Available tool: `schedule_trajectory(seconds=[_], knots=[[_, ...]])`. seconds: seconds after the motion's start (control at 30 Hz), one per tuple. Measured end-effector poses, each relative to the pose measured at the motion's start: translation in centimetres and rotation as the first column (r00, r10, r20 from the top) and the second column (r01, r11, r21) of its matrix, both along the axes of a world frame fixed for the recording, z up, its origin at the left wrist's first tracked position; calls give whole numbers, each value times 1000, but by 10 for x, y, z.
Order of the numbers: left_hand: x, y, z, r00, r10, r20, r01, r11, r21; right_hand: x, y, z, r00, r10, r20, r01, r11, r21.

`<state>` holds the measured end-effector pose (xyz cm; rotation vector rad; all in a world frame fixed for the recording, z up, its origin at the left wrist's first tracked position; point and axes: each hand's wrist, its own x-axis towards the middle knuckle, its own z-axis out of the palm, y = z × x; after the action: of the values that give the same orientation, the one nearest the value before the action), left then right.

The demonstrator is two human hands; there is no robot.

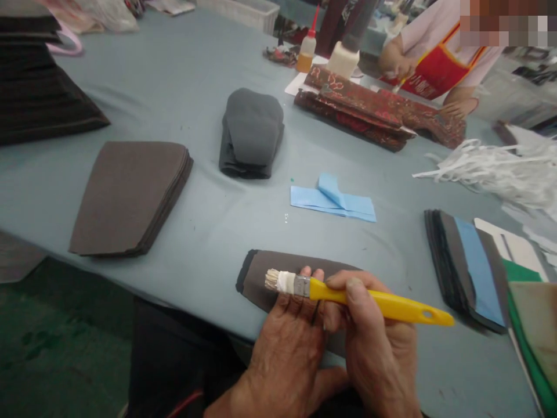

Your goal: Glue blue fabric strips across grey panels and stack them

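Observation:
A brush with a yellow handle (407,306) and whitish bristles is gripped in my right hand (376,342), its bristle end pointing left. My left hand (291,342) lies flat, fingers stretched forward, on a dark grey-brown fabric piece (270,264) with a black left end. The brush head passes above my left fingers; whether it touches them I cannot tell. Both hands hide part of the fabric piece. Just beyond it, folded light-blue strips (359,206) lie on the table.
On the left sits a stack of brown-grey panels (130,194); behind the middle, a folded grey bundle (255,125). A stack with a blue band (478,273) and white strips (491,168) are at right. Across the table, a person in a red apron (430,72) works on patterned fabric (361,107).

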<state>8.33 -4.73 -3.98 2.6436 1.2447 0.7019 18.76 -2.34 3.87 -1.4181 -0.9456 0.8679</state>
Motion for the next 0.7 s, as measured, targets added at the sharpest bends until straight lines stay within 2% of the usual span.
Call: schedule_trajectory(seconds=[0.17,0.33,0.47,0.7], knots=[[15,-1,0,998,41,-42,-42,998,-36,-13,11,-4,993,76,87,-69,994,-80],[21,-1,-1,996,77,-51,-75,997,29,-20,12,-7,983,157,95,-146,982,-119],[26,-1,-5,987,129,-95,-121,989,90,-23,12,-10,980,158,122,-137,977,-164],[26,0,-10,983,152,-99,-140,983,119,-28,19,-11,982,143,126,-131,986,-101]])
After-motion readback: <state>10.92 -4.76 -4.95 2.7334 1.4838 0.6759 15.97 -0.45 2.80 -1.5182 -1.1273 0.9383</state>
